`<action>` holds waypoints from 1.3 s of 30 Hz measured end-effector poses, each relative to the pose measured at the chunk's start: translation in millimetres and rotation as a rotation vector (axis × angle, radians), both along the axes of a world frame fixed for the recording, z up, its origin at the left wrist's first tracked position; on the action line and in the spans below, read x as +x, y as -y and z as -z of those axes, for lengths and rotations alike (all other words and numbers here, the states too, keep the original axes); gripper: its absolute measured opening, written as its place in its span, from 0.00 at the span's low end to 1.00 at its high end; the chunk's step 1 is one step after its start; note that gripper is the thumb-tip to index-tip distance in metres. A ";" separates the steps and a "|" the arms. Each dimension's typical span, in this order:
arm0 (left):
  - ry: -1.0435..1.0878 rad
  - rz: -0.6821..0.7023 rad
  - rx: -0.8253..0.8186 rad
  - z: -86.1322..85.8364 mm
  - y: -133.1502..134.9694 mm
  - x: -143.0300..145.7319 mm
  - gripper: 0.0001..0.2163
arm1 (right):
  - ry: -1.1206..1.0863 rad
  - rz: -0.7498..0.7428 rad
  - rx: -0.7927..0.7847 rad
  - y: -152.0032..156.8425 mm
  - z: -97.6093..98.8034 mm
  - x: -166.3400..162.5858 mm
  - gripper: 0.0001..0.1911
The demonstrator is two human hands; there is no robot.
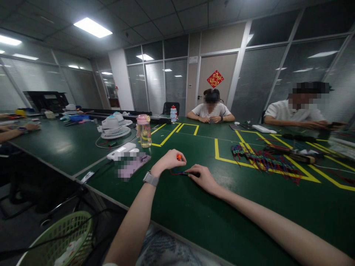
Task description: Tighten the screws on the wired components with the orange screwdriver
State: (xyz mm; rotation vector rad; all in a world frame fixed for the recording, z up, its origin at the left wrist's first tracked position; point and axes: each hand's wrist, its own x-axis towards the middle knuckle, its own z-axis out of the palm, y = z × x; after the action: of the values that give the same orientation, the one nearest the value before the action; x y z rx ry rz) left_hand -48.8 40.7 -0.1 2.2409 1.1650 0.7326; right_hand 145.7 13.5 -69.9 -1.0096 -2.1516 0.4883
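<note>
We see an office | grey-blinded glass partitions beyond far edge of our green table | rectangular white ceiling light

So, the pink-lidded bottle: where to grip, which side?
Probably mid-body on the bottle, below its pink lid, coming in level from picture right. It stands upright with a roughly cylindrical clear body, and flat green tabletop lies beside it there. On the left, a white fan and what looks like a pink strap would likely hamper fingers.
</note>
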 end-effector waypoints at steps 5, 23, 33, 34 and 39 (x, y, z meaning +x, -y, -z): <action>-0.175 0.034 -0.054 8.1 -0.1 3.8 0.08 | -0.028 0.018 -0.008 -1.0 1.7 0.2 0.10; -0.350 0.028 -0.189 12.3 -2.2 9.3 0.12 | 0.004 0.047 0.070 -3.6 2.9 -3.1 0.07; -0.348 0.027 -0.095 9.8 2.2 11.2 0.09 | -0.125 0.109 -0.052 -2.9 -3.1 -1.3 0.05; -0.344 0.024 -0.097 9.9 1.8 10.9 0.09 | -0.149 0.108 -0.074 -3.7 -3.4 0.2 0.05; -0.346 0.013 -0.115 10.9 0.3 9.8 0.09 | -0.119 -0.036 -0.107 -6.0 -4.4 10.1 0.05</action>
State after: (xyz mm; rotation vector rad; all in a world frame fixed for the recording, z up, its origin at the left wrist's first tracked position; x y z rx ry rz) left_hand -39.0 40.5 -10.9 2.3326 1.3114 0.2681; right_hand 155.7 19.5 -65.5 -0.9754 -2.0585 0.6699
